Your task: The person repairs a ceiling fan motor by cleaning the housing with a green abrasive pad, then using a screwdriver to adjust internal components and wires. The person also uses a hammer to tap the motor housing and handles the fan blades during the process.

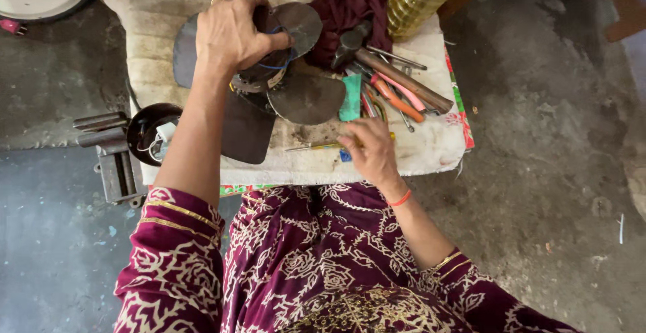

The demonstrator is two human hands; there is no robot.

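The fan rotor (282, 77), a dark motor hub with broad grey metal blades spreading from it, lies near the middle of a cloth-covered desk (155, 10), one blade reaching out over the desk's near edge. The left hand (232, 33) sits on top of the hub with its fingers (272, 40) clenched around it, grasping the hub from above where a loop of blue wire shows; rings sit on two of its fingers. The right hand (369, 150) rests lower, near the front edge of the desk, its fingers curled down onto a slim screwdriver (313, 147) with a yellow handle that lies flat on the cloth; the handle end is under the hand, and whether the fingers have truly closed on it cannot be told. An orange band circles the right wrist. Just beyond the right hand lies a loose heap of tools: a hammer (397, 74) with a wooden handle, pliers (397, 101) with orange and pink grips, and a teal strip of cloth or plastic (351, 97) beside the nearest blade. A maroon rag (356, 6) is bunched behind the rotor, touching the hammer head. A ribbed yellowish jar (416, 0) holding metal tools stands at the far right corner. At the left of the desk a dark round cap (145, 127) sits with a small white part inside it, and a metal vice (111, 158) stands on the concrete floor just beside it.
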